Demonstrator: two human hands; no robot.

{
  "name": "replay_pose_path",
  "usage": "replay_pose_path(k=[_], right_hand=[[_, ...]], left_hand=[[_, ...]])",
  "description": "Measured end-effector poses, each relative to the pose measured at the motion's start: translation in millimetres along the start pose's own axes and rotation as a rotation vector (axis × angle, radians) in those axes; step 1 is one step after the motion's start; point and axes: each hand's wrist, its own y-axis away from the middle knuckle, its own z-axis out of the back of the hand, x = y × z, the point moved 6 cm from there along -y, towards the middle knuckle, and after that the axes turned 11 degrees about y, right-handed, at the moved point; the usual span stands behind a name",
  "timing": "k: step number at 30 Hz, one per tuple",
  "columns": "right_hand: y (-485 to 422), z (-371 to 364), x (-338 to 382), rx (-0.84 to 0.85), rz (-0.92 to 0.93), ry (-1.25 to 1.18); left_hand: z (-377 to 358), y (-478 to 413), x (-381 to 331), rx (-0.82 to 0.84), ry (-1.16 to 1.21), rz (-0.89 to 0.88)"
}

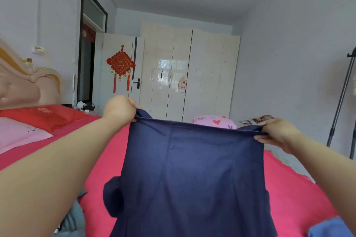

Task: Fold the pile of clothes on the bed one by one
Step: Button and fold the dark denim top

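Navy garment (192, 169) hangs stretched above our red bed (100, 159), our left hand (120, 110) and right hand (277, 132) pinching its top edge, arms outstretched.

The red bed (100, 159) holds a red pillow (44, 117), pink pillow (21, 132), pink garment (213, 121).

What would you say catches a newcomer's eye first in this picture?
The dark blue garment is held up at centre, its top edge pinched by the left hand and right hand. Beneath it spreads the bright pink-red bed, and a red knot ornament hangs on the door behind.
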Motion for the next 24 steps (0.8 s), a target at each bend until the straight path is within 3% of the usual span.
replay_pose_path(k=[4, 8, 14, 20, 24], right_hand=[[-24, 0, 20, -0.125, 0.110, -0.184], [-19, -8, 4, -0.163, 0.181, -0.208], [36, -34, -98, -0.157, 0.178, -0.009], [126, -77, -250, 0.012, 0.031, 0.261], [189, -89, -309, 0.087, -0.069, 0.406]], left_hand=[[8, -26, -11, -0.226, 0.206, -0.201], [6, -16, 9, -0.206, 0.277, -0.246], [-19, 69, 90, 0.046, 0.264, -0.259], [-64, 221, 212, 0.218, 0.209, -0.091], [-82, 305, 279, 0.336, 0.128, 0.050]])
